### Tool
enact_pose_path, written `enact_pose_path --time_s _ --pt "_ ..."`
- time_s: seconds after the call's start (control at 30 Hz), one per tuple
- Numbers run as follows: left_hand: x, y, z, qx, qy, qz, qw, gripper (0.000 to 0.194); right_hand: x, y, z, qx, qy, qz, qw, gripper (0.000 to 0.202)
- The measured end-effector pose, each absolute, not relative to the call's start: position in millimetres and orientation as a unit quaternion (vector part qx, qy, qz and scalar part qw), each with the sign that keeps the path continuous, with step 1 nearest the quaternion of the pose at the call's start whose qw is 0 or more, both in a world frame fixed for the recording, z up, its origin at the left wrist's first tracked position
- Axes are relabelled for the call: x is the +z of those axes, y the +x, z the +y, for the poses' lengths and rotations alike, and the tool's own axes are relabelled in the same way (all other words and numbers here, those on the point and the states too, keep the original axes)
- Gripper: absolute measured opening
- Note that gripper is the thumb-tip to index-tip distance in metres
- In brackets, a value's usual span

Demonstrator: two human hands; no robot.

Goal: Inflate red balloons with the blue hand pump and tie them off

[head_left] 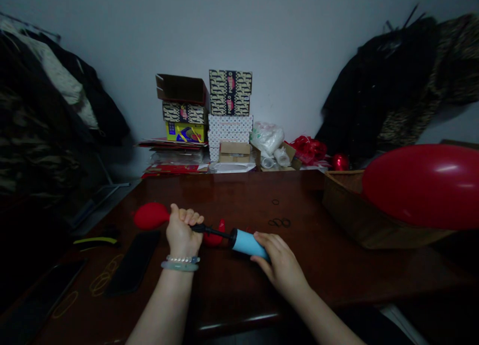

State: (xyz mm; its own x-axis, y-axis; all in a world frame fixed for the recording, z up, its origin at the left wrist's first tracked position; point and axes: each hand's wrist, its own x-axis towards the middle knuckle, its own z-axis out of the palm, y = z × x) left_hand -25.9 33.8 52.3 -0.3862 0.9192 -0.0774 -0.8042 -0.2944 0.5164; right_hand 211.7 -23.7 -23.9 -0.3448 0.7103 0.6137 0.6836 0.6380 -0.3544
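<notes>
A small, partly filled red balloon (151, 216) sticks out to the left of my left hand (184, 231), whose fingers are closed around its neck and the black tip of a balloon pump (247, 244). My right hand (281, 261) grips the pump's light blue barrel. Between both hands the pump's thin black rod shows, tilted slightly down to the right. Limp red balloons (214, 238) lie on the table behind the rod, partly hidden by it. The joint of balloon and pump is covered by my left fingers.
A brown basket (350, 222) at the right holds a large inflated red balloon (422, 186). Black bands (280, 222) lie mid-table. Dark phones (133, 261) and tan rubber bands (102, 281) are at the left. Stacked boxes (230, 130) stand behind the table.
</notes>
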Motion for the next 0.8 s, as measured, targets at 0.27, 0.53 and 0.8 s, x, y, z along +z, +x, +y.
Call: enact_pose_path --time_s 0.27,0.53,0.8 --pt "43 -10 33 0.782 0.128 0.234 0.563 0.048 -32 207 -28 0.0 -0.401 -0.822 0.405 0.043" --pt "34 21 30 0.761 0.13 0.245 0.586 0.048 -30 202 -32 0.005 -0.408 -0.814 0.414 0.04" --pt "36 15 29 0.768 0.119 0.257 0.574 0.048 -29 202 -29 0.018 -0.41 -0.818 0.404 0.044"
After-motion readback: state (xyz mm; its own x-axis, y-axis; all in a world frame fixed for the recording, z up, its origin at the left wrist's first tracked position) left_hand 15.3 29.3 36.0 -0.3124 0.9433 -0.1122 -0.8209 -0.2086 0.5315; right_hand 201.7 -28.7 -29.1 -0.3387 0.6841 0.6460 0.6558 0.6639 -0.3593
